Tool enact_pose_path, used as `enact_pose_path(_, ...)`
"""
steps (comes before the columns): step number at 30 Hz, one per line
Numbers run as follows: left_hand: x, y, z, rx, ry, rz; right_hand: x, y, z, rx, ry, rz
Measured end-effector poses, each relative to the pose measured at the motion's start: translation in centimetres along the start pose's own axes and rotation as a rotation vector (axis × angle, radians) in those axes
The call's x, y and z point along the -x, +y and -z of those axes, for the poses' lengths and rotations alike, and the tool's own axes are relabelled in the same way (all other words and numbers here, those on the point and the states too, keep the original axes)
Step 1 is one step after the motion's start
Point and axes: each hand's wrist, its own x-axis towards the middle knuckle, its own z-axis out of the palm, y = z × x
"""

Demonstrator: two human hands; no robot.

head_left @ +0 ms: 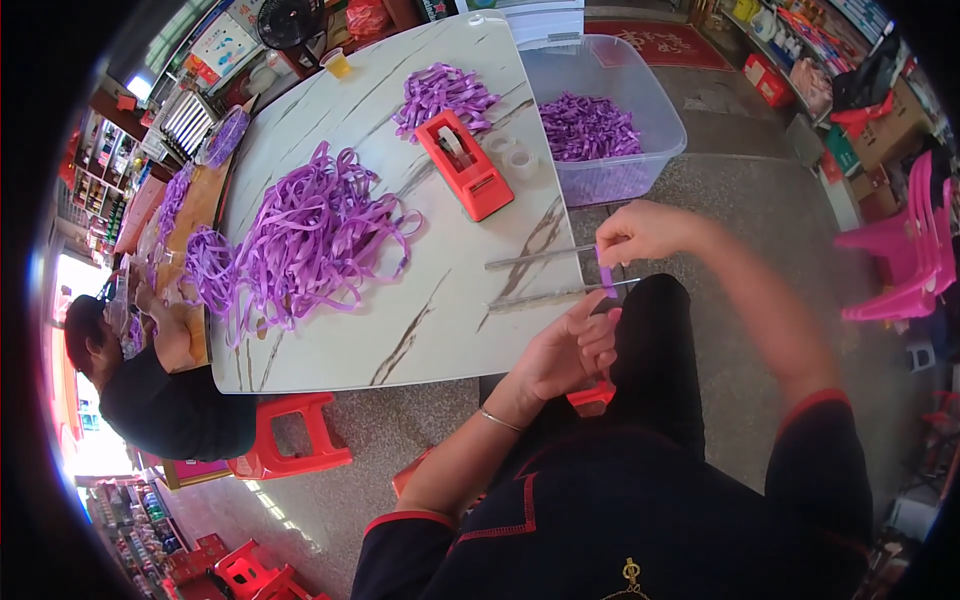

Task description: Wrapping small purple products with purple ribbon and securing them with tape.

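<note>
Working: right hand (640,232) pinches a purple ribbon strip (606,278) at the table (440,320) edge; left hand (575,350) grips its lower end.
Done: finished pieces in clear bin (660,110).
Left: big ribbon pile (310,235) waiting.

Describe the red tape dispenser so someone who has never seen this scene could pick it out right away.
Start at the white marble-patterned table and look to its far right part, beside the clear plastic bin of purple strips. The tape dispenser lies there between two heaps of purple ribbon. It is the only red, solid, blocky thing on the tabletop, with clear tape rolls just right of it.
</note>
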Motion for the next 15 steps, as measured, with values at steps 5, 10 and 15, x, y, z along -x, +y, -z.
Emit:
enact_pose_path(5, -0.06, -0.03, 0.05, -0.001, 0.028, -0.002, 0.03, -0.03, -0.16, 0.185, 0.043, -0.036)
enact_pose_path(10, -0.08, 0.0, -0.05, 0.018, 0.026, -0.001, -0.27, -0.27, -0.23, 0.272, 0.042, -0.071)
enact_pose_path(15, -0.03, -0.01, -0.26, 0.015, 0.039, -0.001, -0.52, -0.47, -0.49, 0.347, 0.05, -0.128)
